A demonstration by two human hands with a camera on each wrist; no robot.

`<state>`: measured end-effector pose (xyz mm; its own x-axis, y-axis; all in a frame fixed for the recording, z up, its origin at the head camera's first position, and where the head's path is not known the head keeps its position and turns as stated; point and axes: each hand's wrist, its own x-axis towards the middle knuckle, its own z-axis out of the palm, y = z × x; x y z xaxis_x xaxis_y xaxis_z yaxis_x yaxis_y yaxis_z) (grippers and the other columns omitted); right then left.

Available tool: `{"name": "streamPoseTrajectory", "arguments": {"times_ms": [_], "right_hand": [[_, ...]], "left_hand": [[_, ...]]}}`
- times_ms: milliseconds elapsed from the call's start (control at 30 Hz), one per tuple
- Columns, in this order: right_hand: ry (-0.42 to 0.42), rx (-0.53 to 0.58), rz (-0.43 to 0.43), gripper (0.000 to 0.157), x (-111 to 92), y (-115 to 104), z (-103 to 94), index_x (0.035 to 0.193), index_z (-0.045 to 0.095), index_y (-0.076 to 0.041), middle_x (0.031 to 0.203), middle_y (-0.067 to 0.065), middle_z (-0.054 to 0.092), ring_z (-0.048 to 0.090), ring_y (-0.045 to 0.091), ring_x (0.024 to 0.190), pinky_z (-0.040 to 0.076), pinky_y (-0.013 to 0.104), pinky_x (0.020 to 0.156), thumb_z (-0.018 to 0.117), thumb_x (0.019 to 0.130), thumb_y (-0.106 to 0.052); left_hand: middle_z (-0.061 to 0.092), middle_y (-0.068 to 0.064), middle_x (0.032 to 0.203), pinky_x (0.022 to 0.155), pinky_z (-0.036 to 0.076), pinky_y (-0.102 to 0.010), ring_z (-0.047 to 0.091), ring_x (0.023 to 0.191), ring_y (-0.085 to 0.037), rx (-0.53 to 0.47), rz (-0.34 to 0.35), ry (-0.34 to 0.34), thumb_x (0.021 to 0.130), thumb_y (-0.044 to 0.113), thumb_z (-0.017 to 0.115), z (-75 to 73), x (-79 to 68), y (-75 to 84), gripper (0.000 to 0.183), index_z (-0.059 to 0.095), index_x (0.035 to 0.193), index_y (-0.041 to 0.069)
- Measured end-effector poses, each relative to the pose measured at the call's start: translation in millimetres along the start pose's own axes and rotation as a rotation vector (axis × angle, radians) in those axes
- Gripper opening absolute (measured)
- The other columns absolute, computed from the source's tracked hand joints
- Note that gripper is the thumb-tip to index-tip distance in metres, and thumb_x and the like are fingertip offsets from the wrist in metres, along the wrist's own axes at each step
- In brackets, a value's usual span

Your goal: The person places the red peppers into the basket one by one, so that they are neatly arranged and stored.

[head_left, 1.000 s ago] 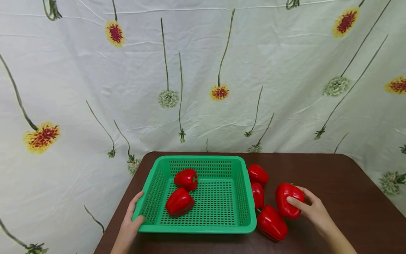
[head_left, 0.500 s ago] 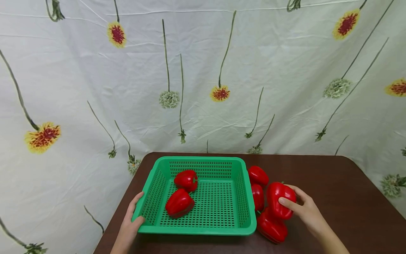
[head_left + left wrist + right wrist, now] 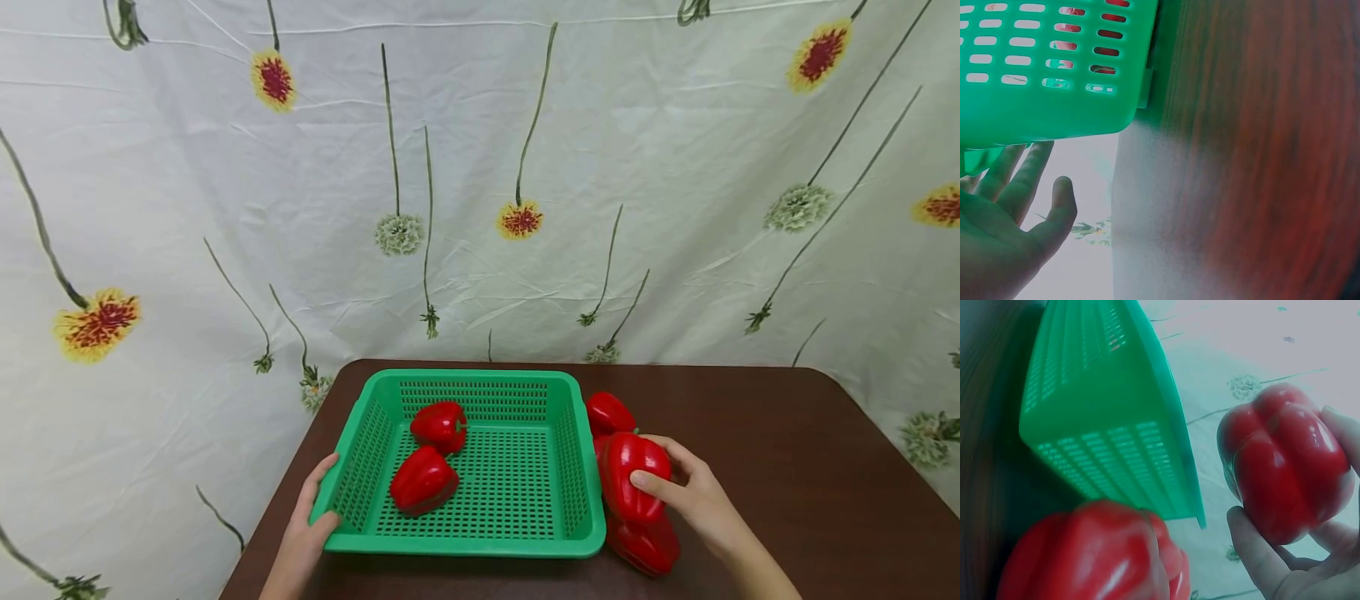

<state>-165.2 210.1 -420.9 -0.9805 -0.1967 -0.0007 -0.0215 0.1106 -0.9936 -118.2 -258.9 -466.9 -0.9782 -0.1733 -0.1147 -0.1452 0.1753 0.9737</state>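
Observation:
In the head view, a green plastic basket [image 3: 480, 546] with slotted walls holds two red bell peppers [image 3: 423, 481]. My left hand [image 3: 302, 525] holds the basket's left rim near its front corner, thumb over the edge; in the left wrist view the fingers [image 3: 1025, 178] reach up to the rim. My right hand [image 3: 693, 492] grips another red bell pepper [image 3: 633, 479] between thumb and fingers, just right of the basket. The right wrist view shows this pepper [image 3: 1288, 465] raised level with the rim. Below it lies a pepper [image 3: 647, 546], partly covered.
Another red pepper [image 3: 609, 413] lies against the basket's right side, and one more is mostly hidden behind the held one. The dark brown table [image 3: 795, 467] extends right. A white cloth [image 3: 480, 167] printed with flowers hangs behind it.
My right hand has carried its pepper leftward toward the basket, now over the peppers lying beside it. The left hand and the basket stay in place.

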Motion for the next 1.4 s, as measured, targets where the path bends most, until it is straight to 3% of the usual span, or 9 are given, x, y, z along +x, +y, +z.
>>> {"name": "streamPoseTrajectory", "arguments": {"times_ms": [700,1167,1400], "right_hand": [[-0.193,0.045,-0.044,0.059,16.3,-2.6,35.4,0.136,0.044,0.001,0.122,0.021,0.055,0.058,0.030,0.102,0.055,0.044,0.075,0.069,0.086,-0.018],[-0.264,0.021,-0.062,0.061,26.8,-7.2,63.9,0.135,0.047,-0.001,0.122,0.019,0.055,0.056,0.029,0.105,0.055,0.043,0.076,0.074,0.083,-0.020],[-0.266,-0.040,-0.068,0.060,33.9,-7.6,84.0,0.132,0.051,-0.004,0.121,0.016,0.056,0.054,0.030,0.106,0.055,0.041,0.074,0.075,0.082,-0.025]], "left_hand": [[0.009,-0.018,0.156,0.079,0.039,-0.039,0.033,0.120,-0.037,0.010,-0.033,0.006,0.085,-0.004,0.039,0.1,-0.1,0.6,0.080,0.014,0.156,0.023],[0.008,-0.016,0.156,0.081,0.037,-0.040,0.030,0.121,-0.037,0.020,-0.033,0.021,0.084,-0.003,0.039,0.6,-0.4,3.0,0.079,0.015,0.155,0.022],[0.008,-0.018,0.156,0.081,0.037,-0.040,0.031,0.121,-0.037,0.015,0.003,0.012,0.085,-0.006,0.039,-0.7,-0.3,-0.7,0.079,0.014,0.156,0.021]]}}
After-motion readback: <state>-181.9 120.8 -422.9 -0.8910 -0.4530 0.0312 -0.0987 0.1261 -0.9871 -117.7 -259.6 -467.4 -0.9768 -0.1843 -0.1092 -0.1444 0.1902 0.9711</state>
